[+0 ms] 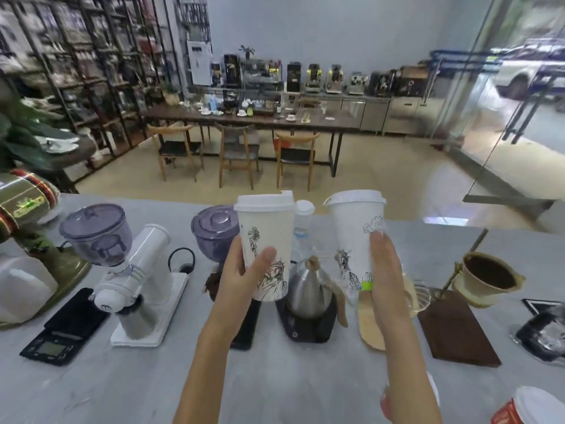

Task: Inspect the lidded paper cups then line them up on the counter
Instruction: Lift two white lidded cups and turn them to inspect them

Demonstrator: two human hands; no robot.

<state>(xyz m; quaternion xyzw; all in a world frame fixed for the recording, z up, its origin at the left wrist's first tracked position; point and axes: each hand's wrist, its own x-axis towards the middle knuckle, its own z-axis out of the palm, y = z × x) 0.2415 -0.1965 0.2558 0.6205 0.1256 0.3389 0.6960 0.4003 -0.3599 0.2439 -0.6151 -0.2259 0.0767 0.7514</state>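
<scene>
I hold two tall white paper cups with white lids and black line drawings, both raised above the grey counter (269, 381). My left hand (241, 280) grips the left cup (266, 240), which stands upright. My right hand (386, 270) grips the right cup (354, 237), which tilts slightly left and carries a small green sticker near its base. A third red-and-white lidded cup (529, 407) stands at the counter's near right corner, partly cut off by the frame.
Behind the cups stand a steel kettle (308, 289) on a black scale, a small clear bottle (302, 218), two grinders (134, 270), a second black scale (64, 328), and a pour-over dripper (489, 276) on a wooden stand. Chairs and a long table lie beyond.
</scene>
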